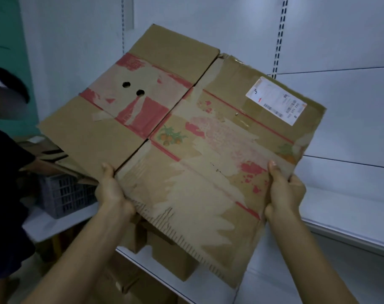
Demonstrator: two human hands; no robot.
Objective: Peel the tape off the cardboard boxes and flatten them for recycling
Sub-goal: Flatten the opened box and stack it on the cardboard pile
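Currently, a flattened cardboard box [186, 132] is held up before a white shelf [351, 207], printed face toward me, its centre crease running near-left to far-right. Left hand [112, 189] and right hand [285, 194] fingers grip its near edge. A grey crate [66, 194] and more boxes [164, 251] sit behind and below.

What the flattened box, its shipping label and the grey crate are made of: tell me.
Flattened box: corrugated cardboard, matte brown; flutes show along its torn lower edge. Shipping label: likely paper sticker, white, printed barcodes. Grey crate: probably moulded plastic, judging by its lattice wall.
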